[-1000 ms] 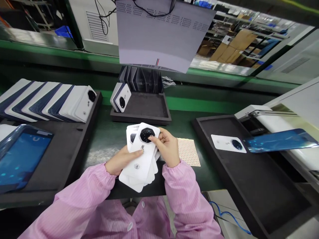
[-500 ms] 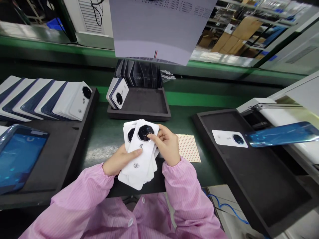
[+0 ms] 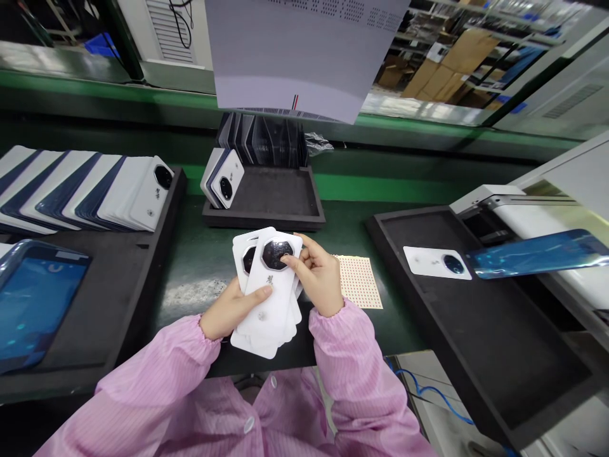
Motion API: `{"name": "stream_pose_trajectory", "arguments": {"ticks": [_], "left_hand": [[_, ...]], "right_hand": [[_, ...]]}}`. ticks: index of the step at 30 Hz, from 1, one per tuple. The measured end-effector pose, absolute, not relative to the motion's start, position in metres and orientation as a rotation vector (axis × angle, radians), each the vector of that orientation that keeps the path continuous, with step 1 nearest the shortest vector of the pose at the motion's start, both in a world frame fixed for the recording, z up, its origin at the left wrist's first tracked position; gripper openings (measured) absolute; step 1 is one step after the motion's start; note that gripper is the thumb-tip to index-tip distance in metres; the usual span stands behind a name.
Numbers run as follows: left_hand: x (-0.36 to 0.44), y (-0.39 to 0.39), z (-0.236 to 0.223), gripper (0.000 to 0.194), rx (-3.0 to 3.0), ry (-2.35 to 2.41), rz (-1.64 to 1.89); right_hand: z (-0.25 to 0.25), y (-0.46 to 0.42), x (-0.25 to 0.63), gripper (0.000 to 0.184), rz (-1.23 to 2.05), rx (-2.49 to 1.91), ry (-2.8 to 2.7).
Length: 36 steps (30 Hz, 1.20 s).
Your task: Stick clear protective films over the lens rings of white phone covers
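Note:
A fanned stack of white phone back covers is held over the front of the bench. Each shows white with a dark round camera area near its top; the front one also carries small dark printing. My left hand is closed around the stack from the left, its thumb lying across the front cover. At the upper right, my right hand pinches the front cover, thumb on its dark camera area and fingers behind. Just right of that hand lies a cream sheet with rows of small red marks.
A black tray at the back holds covers and dark sheets on edge. The left tray carries a leaning row of white and blue covers and a blue-filmed panel. In the right tray lies one white cover, beside a blue-filmed strip.
The held stack has tilted slightly, and light now glints across the front cover's camera area. Both hands keep their grip in nearly the same place.

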State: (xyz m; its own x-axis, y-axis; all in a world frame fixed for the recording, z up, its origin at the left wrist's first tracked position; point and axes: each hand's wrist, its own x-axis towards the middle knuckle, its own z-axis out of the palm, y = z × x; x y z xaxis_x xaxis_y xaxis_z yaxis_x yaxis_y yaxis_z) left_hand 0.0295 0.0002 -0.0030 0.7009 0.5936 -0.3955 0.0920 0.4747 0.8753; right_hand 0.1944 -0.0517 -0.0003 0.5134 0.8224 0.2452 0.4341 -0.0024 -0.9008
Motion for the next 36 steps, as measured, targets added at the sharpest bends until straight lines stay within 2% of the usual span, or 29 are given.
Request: {"name": "stream_pose_trajectory", "arguments": {"ticks": [16,18,20,22,24,27,33,36], "left_hand": [[0.029,0.000,-0.005,0.036,1.041,0.736,0.358],[0.029,0.000,-0.006,0.037,1.046,0.749,0.404],[0.028,0.000,-0.008,0.037,1.105,0.768,0.496],[0.026,0.002,-0.009,0.036,1.228,0.791,0.626],[0.023,0.004,-0.011,0.034,1.384,0.805,0.751],[0.018,0.011,-0.011,0.034,1.610,0.802,0.909],[0.015,0.017,-0.006,0.046,1.700,0.730,1.031],[0.013,0.014,-0.010,0.065,1.609,0.627,1.053]], "right_hand": [[-0.004,-0.051,0.195,0.042,0.404,-1.598,-1.087],[-0.007,-0.051,0.197,0.051,0.337,-1.589,-1.023],[-0.010,-0.050,0.198,0.068,0.350,-1.564,-0.956],[-0.012,-0.048,0.195,0.081,0.575,-1.459,-0.977],[-0.015,-0.044,0.187,0.086,0.906,-1.256,-1.069],[-0.018,-0.039,0.171,0.080,1.077,-1.051,-1.137],[-0.035,-0.039,0.157,0.054,0.642,-1.166,-1.316],[-0.045,-0.041,0.158,0.050,0.459,-1.218,-1.381]]}}
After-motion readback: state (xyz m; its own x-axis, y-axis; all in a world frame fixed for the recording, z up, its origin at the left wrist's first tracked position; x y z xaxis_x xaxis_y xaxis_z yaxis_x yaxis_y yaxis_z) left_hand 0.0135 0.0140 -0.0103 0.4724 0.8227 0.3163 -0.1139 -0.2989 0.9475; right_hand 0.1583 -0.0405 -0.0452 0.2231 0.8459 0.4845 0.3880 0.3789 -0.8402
